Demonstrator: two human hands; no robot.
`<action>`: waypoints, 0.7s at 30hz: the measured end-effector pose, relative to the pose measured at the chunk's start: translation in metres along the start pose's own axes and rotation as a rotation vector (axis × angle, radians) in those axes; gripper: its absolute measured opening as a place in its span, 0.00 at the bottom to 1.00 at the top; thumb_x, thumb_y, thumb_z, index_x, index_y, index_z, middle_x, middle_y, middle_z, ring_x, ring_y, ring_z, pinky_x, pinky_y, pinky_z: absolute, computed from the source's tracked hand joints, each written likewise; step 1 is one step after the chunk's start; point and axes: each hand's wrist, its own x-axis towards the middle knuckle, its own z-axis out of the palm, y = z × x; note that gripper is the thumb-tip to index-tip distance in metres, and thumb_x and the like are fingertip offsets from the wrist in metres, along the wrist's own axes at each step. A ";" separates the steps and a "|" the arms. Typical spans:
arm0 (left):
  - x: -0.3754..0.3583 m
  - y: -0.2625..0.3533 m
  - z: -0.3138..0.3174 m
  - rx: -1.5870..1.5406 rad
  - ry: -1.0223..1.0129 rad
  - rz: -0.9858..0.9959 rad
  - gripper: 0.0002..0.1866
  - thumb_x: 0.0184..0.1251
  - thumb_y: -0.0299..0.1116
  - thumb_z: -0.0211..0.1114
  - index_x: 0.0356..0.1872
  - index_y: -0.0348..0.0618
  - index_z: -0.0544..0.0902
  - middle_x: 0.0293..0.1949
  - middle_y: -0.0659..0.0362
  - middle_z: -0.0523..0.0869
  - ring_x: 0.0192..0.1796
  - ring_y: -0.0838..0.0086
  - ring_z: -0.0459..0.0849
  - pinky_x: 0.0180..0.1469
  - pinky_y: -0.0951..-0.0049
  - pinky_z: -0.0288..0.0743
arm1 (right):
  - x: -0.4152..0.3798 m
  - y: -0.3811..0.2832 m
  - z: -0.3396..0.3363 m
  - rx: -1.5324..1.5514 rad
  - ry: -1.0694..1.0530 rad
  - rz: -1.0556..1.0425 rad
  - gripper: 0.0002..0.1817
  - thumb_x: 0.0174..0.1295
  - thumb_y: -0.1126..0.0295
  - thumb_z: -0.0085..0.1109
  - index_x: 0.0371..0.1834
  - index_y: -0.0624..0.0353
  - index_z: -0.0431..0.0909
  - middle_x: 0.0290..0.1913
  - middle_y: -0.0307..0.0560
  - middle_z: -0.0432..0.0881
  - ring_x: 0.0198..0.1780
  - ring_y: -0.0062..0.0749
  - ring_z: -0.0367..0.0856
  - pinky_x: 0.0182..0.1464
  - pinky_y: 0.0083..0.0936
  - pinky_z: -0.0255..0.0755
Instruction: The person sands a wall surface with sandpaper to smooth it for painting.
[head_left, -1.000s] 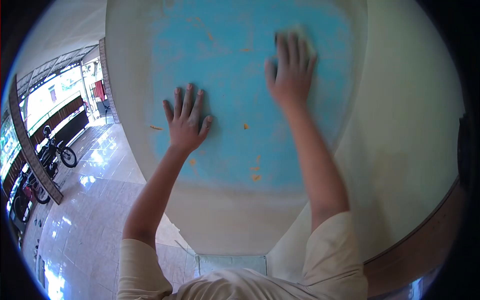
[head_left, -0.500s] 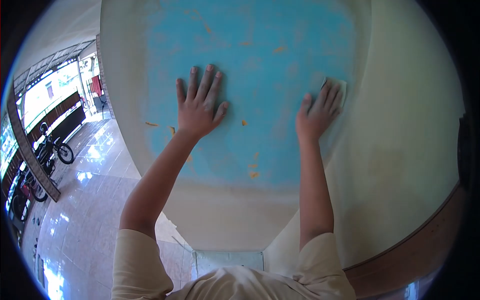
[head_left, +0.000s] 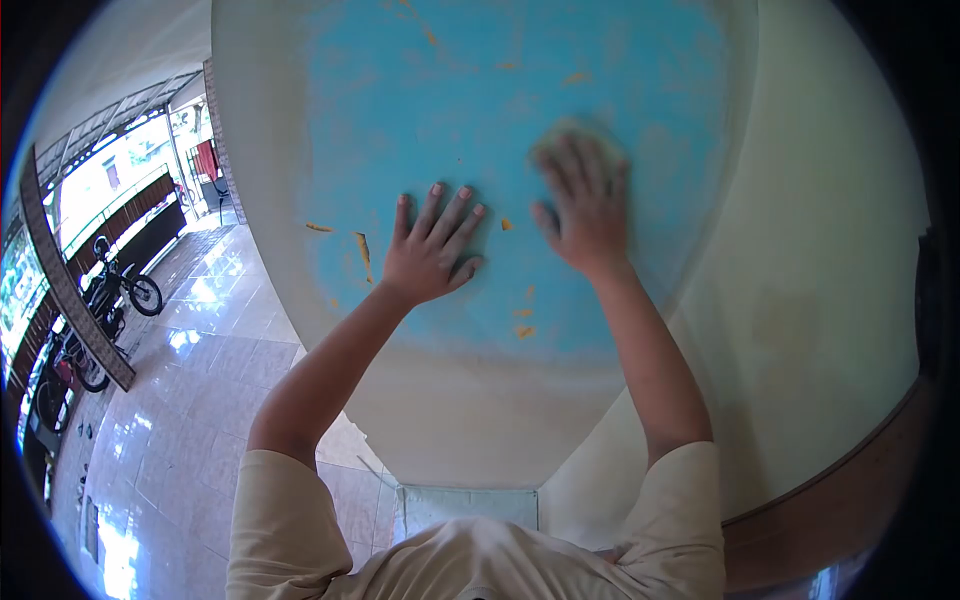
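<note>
The left hand (head_left: 425, 262) lies open near the scuffed blue patch's (head_left: 450, 100) lower edge; the right hand (head_left: 592, 215), fingers extended, presses a blurred, pale, possibly abrasive sheet (head_left: 574, 127).

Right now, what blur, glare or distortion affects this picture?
Head view: motion blur smears the right hand and pale flat pad under its fingers, while the left hand is sharper; white glare on the glossy tiled floor; wide-angle bending of the patterned pillar; dark corners.
</note>
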 end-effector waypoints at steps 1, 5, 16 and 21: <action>-0.001 0.000 0.000 -0.012 0.003 0.019 0.39 0.63 0.58 0.61 0.74 0.56 0.68 0.79 0.56 0.60 0.79 0.48 0.56 0.72 0.26 0.45 | -0.007 -0.005 -0.003 0.054 -0.204 -0.250 0.34 0.68 0.46 0.51 0.77 0.40 0.63 0.81 0.48 0.57 0.80 0.54 0.52 0.74 0.68 0.45; 0.016 -0.013 -0.018 0.017 -0.063 0.021 0.37 0.64 0.58 0.61 0.75 0.65 0.67 0.79 0.57 0.59 0.80 0.50 0.55 0.72 0.26 0.43 | 0.037 0.061 0.000 -0.073 0.256 0.165 0.35 0.66 0.44 0.53 0.77 0.33 0.63 0.80 0.38 0.59 0.80 0.46 0.55 0.73 0.68 0.46; 0.038 -0.023 -0.020 0.051 0.087 -0.152 0.34 0.66 0.52 0.61 0.75 0.67 0.68 0.79 0.56 0.59 0.80 0.49 0.55 0.73 0.29 0.44 | 0.050 0.092 -0.006 0.027 0.266 0.051 0.35 0.65 0.49 0.55 0.75 0.46 0.66 0.77 0.54 0.63 0.77 0.53 0.58 0.73 0.67 0.48; 0.017 -0.005 -0.016 -0.004 0.091 -0.218 0.33 0.65 0.51 0.61 0.74 0.66 0.71 0.79 0.56 0.62 0.79 0.49 0.58 0.73 0.30 0.44 | 0.016 0.027 0.003 -0.047 0.204 0.182 0.35 0.66 0.46 0.52 0.76 0.44 0.65 0.78 0.50 0.62 0.77 0.58 0.57 0.73 0.69 0.45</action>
